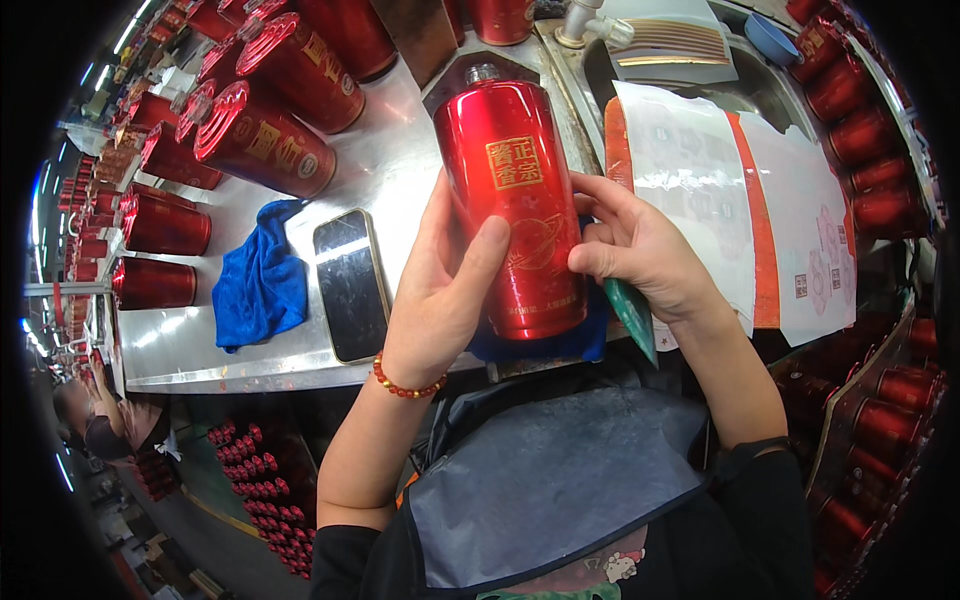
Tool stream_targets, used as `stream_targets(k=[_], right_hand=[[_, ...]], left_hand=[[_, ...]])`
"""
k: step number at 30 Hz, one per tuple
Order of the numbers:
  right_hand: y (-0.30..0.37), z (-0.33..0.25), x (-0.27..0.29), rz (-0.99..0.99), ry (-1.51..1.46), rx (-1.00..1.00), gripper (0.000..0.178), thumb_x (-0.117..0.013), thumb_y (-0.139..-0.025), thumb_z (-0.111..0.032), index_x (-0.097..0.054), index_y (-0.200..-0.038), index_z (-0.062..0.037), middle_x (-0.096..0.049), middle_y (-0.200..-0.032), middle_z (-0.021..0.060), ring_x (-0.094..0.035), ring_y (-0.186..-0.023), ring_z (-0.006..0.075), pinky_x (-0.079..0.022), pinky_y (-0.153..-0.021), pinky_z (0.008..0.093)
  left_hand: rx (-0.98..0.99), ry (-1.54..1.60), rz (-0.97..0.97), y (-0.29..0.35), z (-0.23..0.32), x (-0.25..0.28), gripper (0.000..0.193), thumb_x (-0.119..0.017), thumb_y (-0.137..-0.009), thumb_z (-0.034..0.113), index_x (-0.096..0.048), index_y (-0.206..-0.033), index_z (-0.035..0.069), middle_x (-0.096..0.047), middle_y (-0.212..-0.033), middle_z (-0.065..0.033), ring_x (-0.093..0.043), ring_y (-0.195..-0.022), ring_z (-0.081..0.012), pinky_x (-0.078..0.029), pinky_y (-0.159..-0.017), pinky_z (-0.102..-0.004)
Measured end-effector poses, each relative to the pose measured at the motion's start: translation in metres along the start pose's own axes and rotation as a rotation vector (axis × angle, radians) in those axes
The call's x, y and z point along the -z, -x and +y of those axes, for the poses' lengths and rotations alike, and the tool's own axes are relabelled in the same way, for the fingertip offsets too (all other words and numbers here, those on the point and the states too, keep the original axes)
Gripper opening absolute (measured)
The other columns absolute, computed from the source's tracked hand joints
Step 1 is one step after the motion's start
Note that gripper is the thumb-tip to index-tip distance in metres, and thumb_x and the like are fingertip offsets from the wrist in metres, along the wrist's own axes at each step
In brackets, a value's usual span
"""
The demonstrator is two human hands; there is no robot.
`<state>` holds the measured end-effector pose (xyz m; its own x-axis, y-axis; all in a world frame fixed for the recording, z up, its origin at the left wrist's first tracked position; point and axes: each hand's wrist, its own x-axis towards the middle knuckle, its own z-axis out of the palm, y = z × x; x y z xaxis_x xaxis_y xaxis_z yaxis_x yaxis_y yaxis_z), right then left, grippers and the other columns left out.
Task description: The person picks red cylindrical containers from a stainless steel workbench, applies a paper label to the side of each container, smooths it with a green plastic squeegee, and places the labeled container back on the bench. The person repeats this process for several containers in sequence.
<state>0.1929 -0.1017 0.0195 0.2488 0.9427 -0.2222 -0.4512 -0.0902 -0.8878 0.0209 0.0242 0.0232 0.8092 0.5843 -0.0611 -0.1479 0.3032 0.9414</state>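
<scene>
A shiny red bottle [520,215] with gold print and a bare threaded neck stands out in front of me, slightly tilted. My left hand [450,255] is wrapped round its left side, thumb lying on the front. At the bottle's right edge, my right hand [635,240] has curled fingers and its thumb tip against the bottle. A flat green scraper-like piece [631,318] sticks out below the right palm, its upper end hidden by the hand. Under the bottle's base shows a blue cloth [540,345].
Several red bottles [265,140] crowd the metal table [390,130] at left, near a blue cloth [262,280] and a phone [350,285]. White printed sheets [690,190] with orange bands lie at right by a sink [770,95] holding a blue bowl [771,40]. Bottle racks [885,400] stand far right.
</scene>
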Motion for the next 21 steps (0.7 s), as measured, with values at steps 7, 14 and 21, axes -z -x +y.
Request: stream_targets(k=[7,14,21], right_hand=[[-0.0001,0.0002,0.0008,-0.006,-0.028,-0.004,0.079,-0.085,-0.086,-0.015,-0.042,-0.149,0.0067,-0.059,-0.130,0.0149,-0.067,-0.096,0.0099,-0.056,-0.086,0.0228],[0.0006,0.0008,0.0005,0.000,-0.025,0.001,0.079,-0.085,-0.086,-0.015,-0.042,-0.149,0.0060,-0.059,-0.130,0.0146,-0.066,-0.095,0.0089,-0.056,-0.084,0.0218],[0.0007,0.0021,0.0010,0.000,0.020,0.018,0.080,-0.086,-0.085,-0.017,-0.043,-0.149,0.0060,-0.059,-0.130,0.0146,-0.066,-0.091,0.0075,-0.056,-0.081,0.0206]], left_hand=[[-0.005,-0.045,-0.012,0.0005,0.0012,-0.0009,0.064,-0.062,-0.102,0.010,-0.030,-0.156,-0.001,-0.050,-0.146,-0.0121,-0.048,-0.135,-0.0179,-0.037,-0.116,-0.0351],[-0.007,-0.050,-0.015,0.0003,0.0019,-0.0009,0.064,-0.063,-0.102,0.011,-0.030,-0.155,-0.001,-0.050,-0.146,-0.0120,-0.048,-0.136,-0.0182,-0.037,-0.116,-0.0353],[0.001,-0.039,-0.021,0.0005,0.0011,0.0025,0.065,-0.063,-0.102,0.013,-0.030,-0.156,-0.001,-0.050,-0.147,-0.0117,-0.048,-0.136,-0.0180,-0.036,-0.116,-0.0354]])
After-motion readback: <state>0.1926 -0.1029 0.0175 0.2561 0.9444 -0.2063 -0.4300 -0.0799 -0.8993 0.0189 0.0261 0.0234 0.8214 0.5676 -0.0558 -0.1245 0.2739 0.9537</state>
